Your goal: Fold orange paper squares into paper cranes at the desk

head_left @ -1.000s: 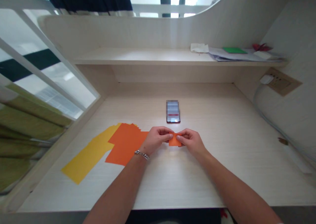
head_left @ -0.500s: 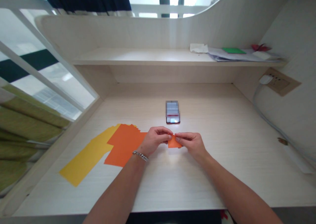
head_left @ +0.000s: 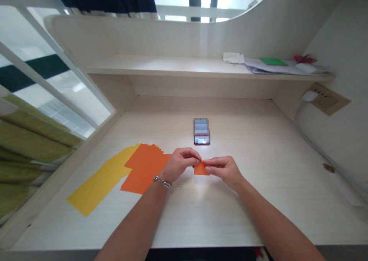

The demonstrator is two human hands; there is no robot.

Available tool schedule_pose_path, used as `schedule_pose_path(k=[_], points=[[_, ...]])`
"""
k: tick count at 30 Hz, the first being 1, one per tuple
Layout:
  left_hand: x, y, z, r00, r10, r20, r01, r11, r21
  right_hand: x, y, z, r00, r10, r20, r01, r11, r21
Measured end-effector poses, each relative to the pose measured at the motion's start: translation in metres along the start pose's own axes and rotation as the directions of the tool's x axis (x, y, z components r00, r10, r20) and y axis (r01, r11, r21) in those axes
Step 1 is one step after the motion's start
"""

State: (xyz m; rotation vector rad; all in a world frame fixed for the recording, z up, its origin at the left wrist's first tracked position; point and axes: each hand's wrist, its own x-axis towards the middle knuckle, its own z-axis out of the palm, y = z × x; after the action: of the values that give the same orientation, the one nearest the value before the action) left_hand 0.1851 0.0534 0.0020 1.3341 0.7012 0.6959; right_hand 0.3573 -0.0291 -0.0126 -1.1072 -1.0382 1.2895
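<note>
Here in the centre of the frame, just below the middle, a small orange paper (head_left: 200, 171) sits between two bare hands, and both have a grip on it! The left hand (head_left: 184, 162) pinches its upper edge between thumb and fingers; the right hand (head_left: 225, 169) clasps its right side, the thumb pressed flat on the near face. The fingertips almost meet at the top. Whether the paper's lower edge touches the tabletop (head_left: 207, 215) is hard to tell. On the left wrist, a silver chain bracelet (head_left: 162, 182) gleams. Left of centre, orange sheets (head_left: 146, 167) lie spread, partly hidden behind the left hand and overlapping yellow sheets (head_left: 100, 182) that fan out towards the lower left. Straight above the hands in the frame lies a phone (head_left: 201, 130), screen up and blurred. Over to the upper right, the shelf (head_left: 161, 63) carries papers (head_left: 253, 66) with a green square (head_left: 273, 62) on top, and there's a red item (head_left: 304, 59) near the right end!
</note>
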Motion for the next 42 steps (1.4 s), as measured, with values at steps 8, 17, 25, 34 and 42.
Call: schedule_pose_path(k=[8, 17, 25, 34, 42], points=[[-0.002, 0.004, 0.002, 0.995, 0.066, 0.07, -0.08, 0.971, 0.224, 0.003, 0.0, 0.005, 0.976, 0.195, -0.093, -0.186, 0.978, 0.099], [0.0, -0.001, 0.0, 0.999, 0.005, 0.039, -0.011, 0.987, 0.161, 0.003, 0.004, 0.002, 0.991, 0.114, -0.076, -0.114, 0.993, 0.003], [0.002, -0.001, 0.001, 0.994, -0.095, 0.051, 0.093, 0.995, 0.04, 0.003, 0.005, 0.0, 0.99, 0.108, -0.089, -0.111, 0.994, -0.026], [0.002, -0.007, 0.005, 0.996, -0.087, 0.024, 0.085, 0.993, 0.079, 0.004, 0.008, -0.001, 0.993, 0.052, -0.109, -0.062, 0.994, -0.087], [0.001, -0.009, 0.004, 0.997, -0.073, 0.004, 0.071, 0.983, 0.17, 0.003, 0.01, 0.0, 0.994, 0.017, -0.108, -0.034, 0.985, -0.167]])
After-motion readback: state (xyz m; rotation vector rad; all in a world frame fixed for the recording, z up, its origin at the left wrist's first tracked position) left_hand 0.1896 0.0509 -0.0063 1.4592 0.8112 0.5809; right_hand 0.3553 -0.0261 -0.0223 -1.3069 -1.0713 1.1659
